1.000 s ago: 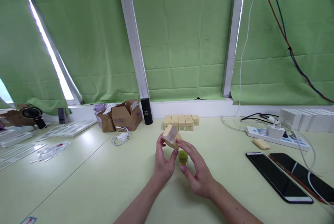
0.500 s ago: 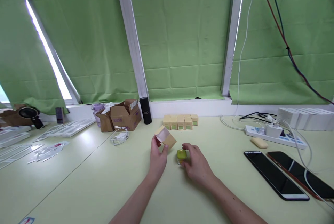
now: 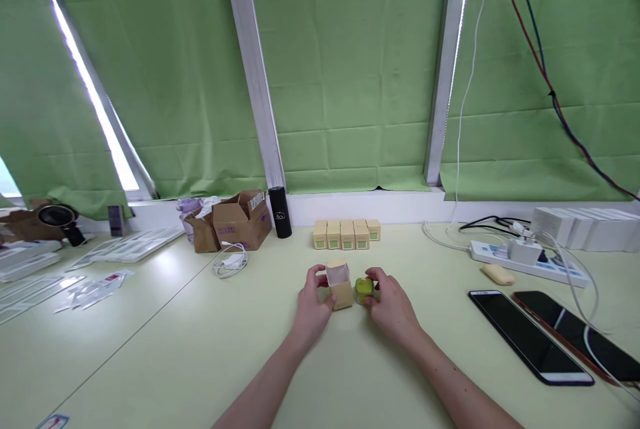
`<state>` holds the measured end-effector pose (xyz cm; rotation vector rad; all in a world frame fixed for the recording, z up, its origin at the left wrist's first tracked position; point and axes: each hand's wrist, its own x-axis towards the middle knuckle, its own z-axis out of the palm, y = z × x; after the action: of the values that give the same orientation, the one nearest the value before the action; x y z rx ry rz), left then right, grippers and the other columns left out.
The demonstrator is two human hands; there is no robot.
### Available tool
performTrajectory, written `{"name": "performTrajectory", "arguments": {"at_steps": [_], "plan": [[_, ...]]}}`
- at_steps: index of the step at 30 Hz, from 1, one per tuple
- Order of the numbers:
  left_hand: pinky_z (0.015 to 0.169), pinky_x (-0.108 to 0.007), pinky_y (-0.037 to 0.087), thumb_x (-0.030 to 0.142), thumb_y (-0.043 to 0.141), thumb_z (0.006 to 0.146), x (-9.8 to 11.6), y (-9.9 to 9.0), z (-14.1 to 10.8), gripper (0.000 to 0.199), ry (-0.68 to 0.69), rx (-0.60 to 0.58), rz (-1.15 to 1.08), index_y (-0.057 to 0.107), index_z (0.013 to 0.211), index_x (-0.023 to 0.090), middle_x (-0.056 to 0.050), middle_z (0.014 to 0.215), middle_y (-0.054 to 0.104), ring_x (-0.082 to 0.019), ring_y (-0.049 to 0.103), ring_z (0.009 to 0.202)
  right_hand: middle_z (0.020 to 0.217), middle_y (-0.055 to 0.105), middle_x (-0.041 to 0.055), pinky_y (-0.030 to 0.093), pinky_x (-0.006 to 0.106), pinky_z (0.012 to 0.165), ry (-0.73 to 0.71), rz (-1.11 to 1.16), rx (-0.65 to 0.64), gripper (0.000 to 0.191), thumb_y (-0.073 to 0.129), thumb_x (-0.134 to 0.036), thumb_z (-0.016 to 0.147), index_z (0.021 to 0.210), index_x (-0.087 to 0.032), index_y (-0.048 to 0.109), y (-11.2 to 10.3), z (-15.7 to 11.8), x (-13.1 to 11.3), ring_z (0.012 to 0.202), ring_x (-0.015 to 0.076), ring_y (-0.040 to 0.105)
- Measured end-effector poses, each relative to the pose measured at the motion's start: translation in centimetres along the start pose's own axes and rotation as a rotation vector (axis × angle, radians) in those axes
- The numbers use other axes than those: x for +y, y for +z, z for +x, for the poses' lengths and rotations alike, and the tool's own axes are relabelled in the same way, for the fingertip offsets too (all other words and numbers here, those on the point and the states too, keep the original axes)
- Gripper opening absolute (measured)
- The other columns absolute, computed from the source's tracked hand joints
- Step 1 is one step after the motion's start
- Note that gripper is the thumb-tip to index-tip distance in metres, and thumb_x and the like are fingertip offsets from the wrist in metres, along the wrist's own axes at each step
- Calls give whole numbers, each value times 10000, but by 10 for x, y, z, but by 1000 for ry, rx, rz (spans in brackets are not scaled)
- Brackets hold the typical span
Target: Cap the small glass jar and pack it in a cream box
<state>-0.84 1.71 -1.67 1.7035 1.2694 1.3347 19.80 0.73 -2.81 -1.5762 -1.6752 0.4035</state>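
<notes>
Since the earlier frame, the open kraft box (image 3: 343,294) has swung from a tilt to upright, and the green-topped jar (image 3: 365,288) has shifted rightward. Squat and rounded (its contents are hard to make out), the jar is at the counter (image 3: 210,349), just right of the box. Left hand (image 3: 314,306): thumb and fingers pinching the box, pale interior showing. Right hand (image 3: 391,302): thumb and fingertips gripping the jar. Behind: clustered small labelled boxes (image 3: 347,236), contents hidden.
</notes>
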Motion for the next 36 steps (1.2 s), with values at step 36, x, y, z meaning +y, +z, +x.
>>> {"name": "performTrajectory", "arguments": {"at_steps": [36], "plan": [[937,-381,501,414,546,966,21,0,-2,264,231,95,43,686,907,197,-89,996,674,-236,642,1018,1121,665,82,445,298,759,75,-77,-71,403,592,-165,837,1226,-264,555,-10,2,-9,1033,238,634]]}}
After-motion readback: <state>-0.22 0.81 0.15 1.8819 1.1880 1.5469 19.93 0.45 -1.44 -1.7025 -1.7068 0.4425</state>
